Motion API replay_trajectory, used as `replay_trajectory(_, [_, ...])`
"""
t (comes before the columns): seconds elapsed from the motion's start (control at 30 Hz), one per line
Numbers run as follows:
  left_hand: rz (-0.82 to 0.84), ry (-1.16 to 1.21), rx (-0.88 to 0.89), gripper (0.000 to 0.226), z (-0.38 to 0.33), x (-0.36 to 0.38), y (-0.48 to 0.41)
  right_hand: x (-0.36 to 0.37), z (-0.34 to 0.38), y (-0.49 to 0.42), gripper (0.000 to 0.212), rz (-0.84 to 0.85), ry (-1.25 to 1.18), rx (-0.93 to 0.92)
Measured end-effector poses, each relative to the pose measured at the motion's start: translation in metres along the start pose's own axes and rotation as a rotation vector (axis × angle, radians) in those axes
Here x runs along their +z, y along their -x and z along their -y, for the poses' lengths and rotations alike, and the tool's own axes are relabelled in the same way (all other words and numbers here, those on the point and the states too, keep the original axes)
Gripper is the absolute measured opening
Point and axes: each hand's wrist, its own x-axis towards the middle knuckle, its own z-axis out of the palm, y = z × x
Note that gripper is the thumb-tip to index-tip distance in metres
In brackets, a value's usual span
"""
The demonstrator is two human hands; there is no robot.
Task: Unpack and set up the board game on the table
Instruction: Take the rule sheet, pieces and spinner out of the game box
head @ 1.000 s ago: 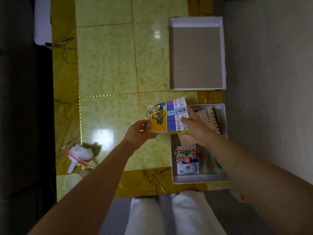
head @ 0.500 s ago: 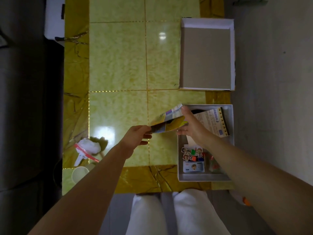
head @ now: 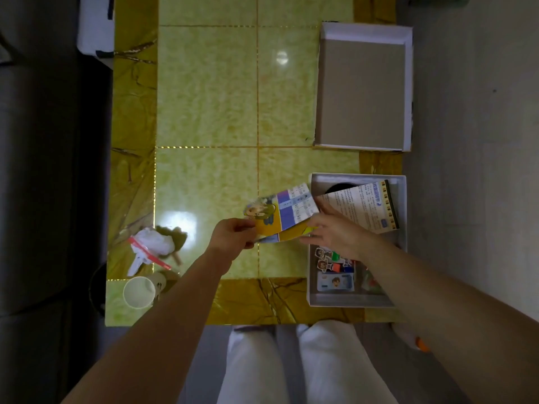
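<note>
Table (head: 210, 97), green tiled top with gold border. Box lid (head: 364, 91), upturned, far right corner. Box base (head: 350, 302), near right edge, holding the printed rule sheet (head: 361, 209), a card (head: 335, 282) and character tokens (head: 328, 259). Game board (head: 287, 214), folded, partly sprung open, raised above the table just left of the box base. Left hand (head: 233, 236) pinches the board's near-left corner. Right hand (head: 335, 231) lies at the board's right edge, fingers extended; whether it grips cannot be told. Crumpled white bag (head: 153, 247) and paper cup (head: 139, 292), near left corner.
</note>
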Motion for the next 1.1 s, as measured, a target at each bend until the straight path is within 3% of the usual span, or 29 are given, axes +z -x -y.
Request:
replay_trajectory(0.1, [-0.048,0.015,0.009,0.024,0.017,-0.007,0.001,0.004,-0.003,-0.004,0.034,-0.025,-0.134,0.07])
replay_trajectory(0.23, [-0.008,-0.054,-0.027,0.015,0.039,-0.022,0.006,0.028,-0.021,-0.017,0.028,-0.173,0.216,0.136])
replay_trajectory(0.3, [-0.057,-0.201,-0.046,0.01,0.055,-0.035,0.005,0.041,-0.031,-0.026,0.032,-0.259,0.322,0.117])
replay_trajectory(0.4, [-0.186,-0.451,-0.01,0.02,0.079,-0.06,0.007,0.059,-0.044,-0.038,0.038,-0.348,0.374,0.078])
replay_trajectory(0.6, [-0.307,-0.545,0.025,0.03,0.125,-0.1,0.027,0.109,-0.09,-0.067,0.053,-0.191,0.636,0.2])
replay_trajectory(0.73, [-0.334,-0.584,0.065,0.034,0.147,-0.113,0.027,0.14,-0.128,-0.1,0.041,-0.158,0.755,0.221])
replay_trajectory(0.93, [-0.193,-0.73,0.152,0.037,0.156,-0.107,0.015,0.175,-0.147,-0.089,0.035,-0.157,0.815,0.227])
replay_trajectory(1.1, [0.034,-0.944,0.188,0.066,0.168,-0.095,-0.004,0.17,-0.155,-0.08,0.038,-0.112,0.825,0.195])
